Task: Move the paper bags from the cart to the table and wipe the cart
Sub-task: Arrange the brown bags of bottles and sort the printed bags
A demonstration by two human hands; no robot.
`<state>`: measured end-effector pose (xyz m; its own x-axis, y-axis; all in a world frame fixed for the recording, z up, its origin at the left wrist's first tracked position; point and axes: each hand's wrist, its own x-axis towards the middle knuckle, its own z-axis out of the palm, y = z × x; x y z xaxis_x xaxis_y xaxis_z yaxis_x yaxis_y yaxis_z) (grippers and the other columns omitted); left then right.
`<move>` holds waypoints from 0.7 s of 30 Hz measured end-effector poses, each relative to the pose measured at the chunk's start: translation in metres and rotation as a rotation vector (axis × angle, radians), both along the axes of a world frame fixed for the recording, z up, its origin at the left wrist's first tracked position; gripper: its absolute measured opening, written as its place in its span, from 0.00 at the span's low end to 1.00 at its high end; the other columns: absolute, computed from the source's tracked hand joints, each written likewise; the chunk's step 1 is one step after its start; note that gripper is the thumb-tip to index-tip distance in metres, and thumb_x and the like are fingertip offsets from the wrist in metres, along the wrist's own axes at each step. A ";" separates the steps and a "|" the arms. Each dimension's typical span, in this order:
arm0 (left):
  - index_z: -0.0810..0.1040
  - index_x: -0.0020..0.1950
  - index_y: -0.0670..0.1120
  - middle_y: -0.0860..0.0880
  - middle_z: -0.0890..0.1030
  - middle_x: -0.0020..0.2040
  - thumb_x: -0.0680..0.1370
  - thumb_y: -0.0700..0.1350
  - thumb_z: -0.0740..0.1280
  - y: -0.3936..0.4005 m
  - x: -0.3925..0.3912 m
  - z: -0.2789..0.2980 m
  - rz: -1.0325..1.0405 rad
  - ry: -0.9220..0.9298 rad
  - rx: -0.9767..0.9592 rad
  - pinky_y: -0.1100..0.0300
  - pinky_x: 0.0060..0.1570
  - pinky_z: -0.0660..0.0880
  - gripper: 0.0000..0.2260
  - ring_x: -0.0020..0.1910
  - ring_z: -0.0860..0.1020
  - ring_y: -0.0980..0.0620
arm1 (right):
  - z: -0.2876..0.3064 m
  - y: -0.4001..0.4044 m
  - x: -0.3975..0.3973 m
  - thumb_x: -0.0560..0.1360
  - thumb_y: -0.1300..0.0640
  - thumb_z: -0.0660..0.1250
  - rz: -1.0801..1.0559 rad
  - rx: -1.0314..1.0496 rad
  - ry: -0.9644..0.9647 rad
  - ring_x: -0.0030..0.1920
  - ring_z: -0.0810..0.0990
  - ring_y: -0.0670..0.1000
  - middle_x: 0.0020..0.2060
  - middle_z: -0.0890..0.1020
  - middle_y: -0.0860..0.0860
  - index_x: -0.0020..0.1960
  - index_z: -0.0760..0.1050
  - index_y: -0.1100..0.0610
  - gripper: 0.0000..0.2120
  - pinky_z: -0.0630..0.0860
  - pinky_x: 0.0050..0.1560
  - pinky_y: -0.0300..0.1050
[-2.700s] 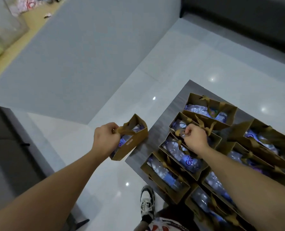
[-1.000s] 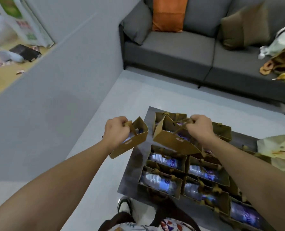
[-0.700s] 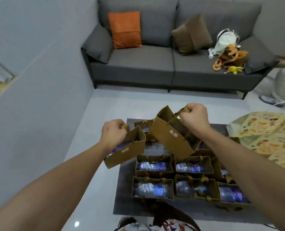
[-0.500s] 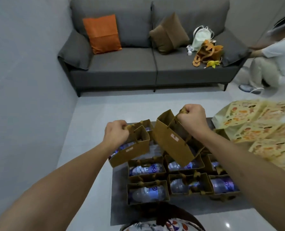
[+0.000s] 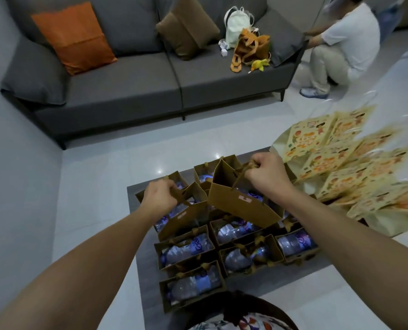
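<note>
Holding two paper bags by their handles over the cart (image 5: 136, 239). Head view: my left hand (image 5: 158, 197) is clenched round the handles of the smaller lifted bag (image 5: 186, 217), tilted, bottle inside. My right hand (image 5: 263, 173) grips the handles of the bigger lifted bag (image 5: 243, 208) (small label on its side), hanging just beside the other. Remaining bags of bottles (image 5: 188, 248) sit packed in rows on the cart. Patterned bags (image 5: 341, 163) lie right of it. Grey sofa (image 5: 126, 86) behind, orange cushion (image 5: 73, 38) on it.
</note>
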<state>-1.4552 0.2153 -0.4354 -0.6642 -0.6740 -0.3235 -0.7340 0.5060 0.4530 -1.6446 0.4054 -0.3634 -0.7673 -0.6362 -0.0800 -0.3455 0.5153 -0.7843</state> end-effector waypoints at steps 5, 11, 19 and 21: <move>0.82 0.47 0.52 0.52 0.80 0.43 0.77 0.36 0.69 -0.005 -0.004 -0.029 -0.022 -0.104 0.031 0.64 0.37 0.75 0.10 0.40 0.76 0.56 | -0.010 0.001 -0.011 0.67 0.71 0.65 -0.003 0.033 -0.025 0.23 0.63 0.43 0.22 0.66 0.49 0.27 0.64 0.57 0.17 0.61 0.25 0.37; 0.78 0.58 0.45 0.48 0.79 0.53 0.76 0.37 0.70 0.000 0.003 -0.044 -0.220 -0.318 0.129 0.59 0.46 0.76 0.12 0.51 0.78 0.49 | -0.015 -0.002 -0.012 0.68 0.71 0.66 -0.014 0.078 -0.032 0.26 0.65 0.46 0.22 0.66 0.47 0.27 0.64 0.57 0.18 0.63 0.27 0.41; 0.76 0.66 0.46 0.45 0.78 0.61 0.76 0.46 0.72 0.010 0.001 -0.019 -0.252 -0.247 0.099 0.53 0.56 0.77 0.19 0.58 0.77 0.46 | -0.001 0.005 0.005 0.68 0.70 0.65 0.010 0.127 0.007 0.27 0.65 0.49 0.22 0.66 0.48 0.26 0.63 0.56 0.18 0.61 0.29 0.41; 0.75 0.69 0.46 0.45 0.77 0.63 0.75 0.46 0.74 0.016 -0.005 -0.006 -0.249 -0.172 0.114 0.55 0.56 0.75 0.23 0.60 0.76 0.46 | 0.005 0.010 0.012 0.68 0.71 0.65 0.028 0.143 0.021 0.27 0.66 0.49 0.22 0.66 0.48 0.26 0.64 0.56 0.18 0.62 0.30 0.41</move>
<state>-1.4606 0.2309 -0.4412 -0.7329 -0.4508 -0.5096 -0.6651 0.6324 0.3972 -1.6322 0.4157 -0.3585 -0.7518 -0.6408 -0.1555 -0.3771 0.6112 -0.6959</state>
